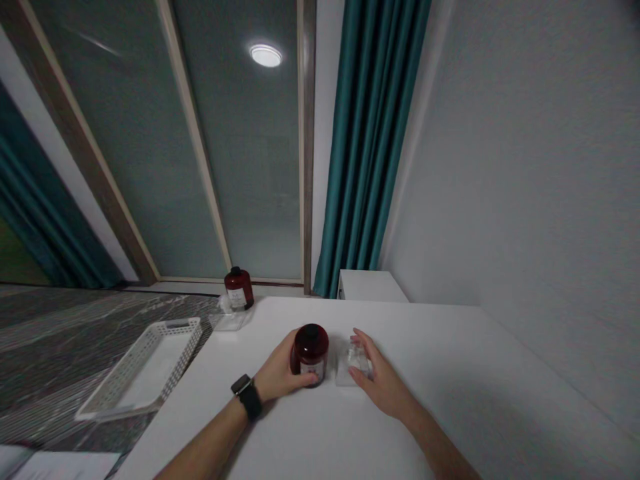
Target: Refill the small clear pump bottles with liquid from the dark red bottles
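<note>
My left hand (278,368), with a black watch on its wrist, is wrapped around a dark amber bottle (311,345) with a black cap and a pale label. The bottle stands upright on the white table (300,440). To its right, my right hand (384,387) has its thumb and fingers curved around a small clear glass bottle (355,358). Beneath that small bottle is a clear square tray (342,379). Part of the small bottle is hidden by my fingers.
At the table's far left corner stands a second amber bottle (239,289), beside a clear tray (227,323) holding another clear item. Left of the table, lower down, is a white perforated basket (183,333). A grey wall (540,200) borders the right side.
</note>
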`<action>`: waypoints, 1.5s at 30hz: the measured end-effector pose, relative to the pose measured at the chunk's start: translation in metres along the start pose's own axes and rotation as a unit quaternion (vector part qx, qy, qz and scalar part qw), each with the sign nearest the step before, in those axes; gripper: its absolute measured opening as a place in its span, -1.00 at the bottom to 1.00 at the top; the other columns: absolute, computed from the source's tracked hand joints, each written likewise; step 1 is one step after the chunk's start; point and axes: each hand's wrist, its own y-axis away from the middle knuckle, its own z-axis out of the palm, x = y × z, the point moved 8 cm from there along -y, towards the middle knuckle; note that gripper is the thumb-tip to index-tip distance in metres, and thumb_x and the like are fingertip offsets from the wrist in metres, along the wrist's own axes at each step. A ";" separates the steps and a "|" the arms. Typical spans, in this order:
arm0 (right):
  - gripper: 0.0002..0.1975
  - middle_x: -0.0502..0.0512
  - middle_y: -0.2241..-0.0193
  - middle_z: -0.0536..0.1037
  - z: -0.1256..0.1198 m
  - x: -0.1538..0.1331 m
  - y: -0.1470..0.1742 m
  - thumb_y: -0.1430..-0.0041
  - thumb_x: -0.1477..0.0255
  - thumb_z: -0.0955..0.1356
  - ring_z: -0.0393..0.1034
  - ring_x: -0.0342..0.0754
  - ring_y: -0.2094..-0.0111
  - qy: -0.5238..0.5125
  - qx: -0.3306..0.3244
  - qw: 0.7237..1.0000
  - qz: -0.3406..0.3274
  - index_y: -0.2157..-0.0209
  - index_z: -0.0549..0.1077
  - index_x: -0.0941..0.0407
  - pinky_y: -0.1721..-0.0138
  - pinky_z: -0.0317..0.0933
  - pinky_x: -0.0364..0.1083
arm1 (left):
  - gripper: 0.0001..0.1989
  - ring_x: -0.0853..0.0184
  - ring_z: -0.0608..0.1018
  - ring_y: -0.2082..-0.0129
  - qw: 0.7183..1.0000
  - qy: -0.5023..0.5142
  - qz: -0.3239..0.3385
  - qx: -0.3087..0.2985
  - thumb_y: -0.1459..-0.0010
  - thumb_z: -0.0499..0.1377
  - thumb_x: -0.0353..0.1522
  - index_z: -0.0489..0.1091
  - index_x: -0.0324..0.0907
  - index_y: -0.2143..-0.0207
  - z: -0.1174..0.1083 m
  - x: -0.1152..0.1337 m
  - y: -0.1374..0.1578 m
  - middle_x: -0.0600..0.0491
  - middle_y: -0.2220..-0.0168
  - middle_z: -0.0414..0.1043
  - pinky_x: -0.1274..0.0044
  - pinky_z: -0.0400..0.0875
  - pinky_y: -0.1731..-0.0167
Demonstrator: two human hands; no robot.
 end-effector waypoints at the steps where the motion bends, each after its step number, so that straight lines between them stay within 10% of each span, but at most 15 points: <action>1: -0.31 0.24 -0.21 0.29 0.000 0.000 0.000 -0.18 0.42 0.32 0.19 0.07 -0.24 -0.001 -0.004 1.000 -0.001 -0.30 0.02 0.06 -0.29 -0.02 0.16 | -0.22 -0.02 0.43 -0.10 1.000 0.007 0.000 0.002 0.05 0.39 -0.19 0.19 -0.22 -0.17 0.000 0.001 0.000 -0.18 -0.12 0.37 0.19 0.29 -0.15; 17: -0.50 0.23 -0.23 0.22 0.000 -0.016 0.003 -0.31 0.36 0.26 0.10 0.08 -0.28 0.083 0.041 0.991 -0.097 -0.25 0.13 0.04 -0.30 0.01 0.16 | -0.35 0.01 0.25 -0.26 0.997 0.034 0.044 0.058 -0.31 -0.02 0.01 0.07 -0.18 -0.29 -0.012 0.011 0.008 -0.20 -0.27 0.18 0.18 0.09 -0.27; 34: -0.64 0.20 0.00 0.42 -0.009 -0.067 -0.004 -0.27 0.53 0.24 0.31 0.09 -0.07 0.127 0.160 0.958 -0.201 -0.08 0.34 0.03 -0.12 0.22 0.16 | -0.42 0.04 0.39 -0.13 0.993 0.083 0.019 0.082 -0.22 0.18 -0.11 0.18 -0.19 -0.19 -0.009 0.016 0.001 -0.18 -0.12 0.34 0.25 0.22 -0.15; 45: -0.45 0.04 0.22 0.47 0.016 -0.114 -0.045 -0.04 0.56 0.38 0.30 -0.03 0.27 0.041 0.093 0.980 -0.171 -0.10 0.33 0.01 0.12 0.29 0.00 | -0.41 0.19 0.46 0.16 0.988 0.144 -0.026 0.057 -0.08 0.28 -0.04 0.24 -0.21 -0.02 -0.010 0.013 -0.004 -0.10 0.06 0.42 0.39 0.34 0.13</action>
